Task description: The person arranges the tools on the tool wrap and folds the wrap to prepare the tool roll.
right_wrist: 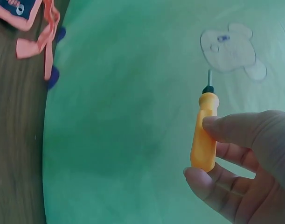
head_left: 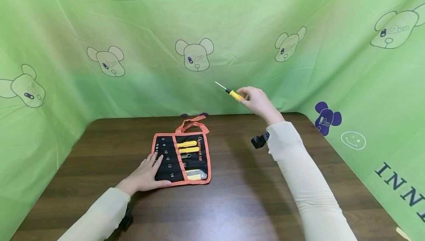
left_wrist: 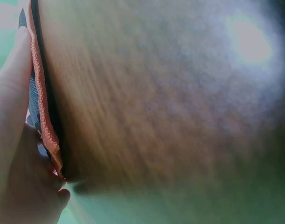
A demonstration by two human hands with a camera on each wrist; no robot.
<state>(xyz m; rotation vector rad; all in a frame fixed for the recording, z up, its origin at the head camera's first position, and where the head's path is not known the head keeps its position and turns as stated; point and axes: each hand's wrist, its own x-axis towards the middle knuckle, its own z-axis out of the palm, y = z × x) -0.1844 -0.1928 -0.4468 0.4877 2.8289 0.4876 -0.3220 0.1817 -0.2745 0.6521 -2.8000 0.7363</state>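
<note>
A yellow-handled screwdriver is pinched between the thumb and fingers of my right hand, held up above the back of the table. Its thin metal shaft points up and to the left in the head view. In the right wrist view the thumb presses the yellow handle from the side. My left hand rests with spread fingers on the left part of a black tool pouch with orange edging. The left wrist view shows the thumb along the orange edge.
Pouch pockets hold two yellow handles, a small wrench and a utility knife. Orange straps lie behind the pouch, toward the back edge of the brown wooden table. A green printed cloth hangs around the table's back and sides.
</note>
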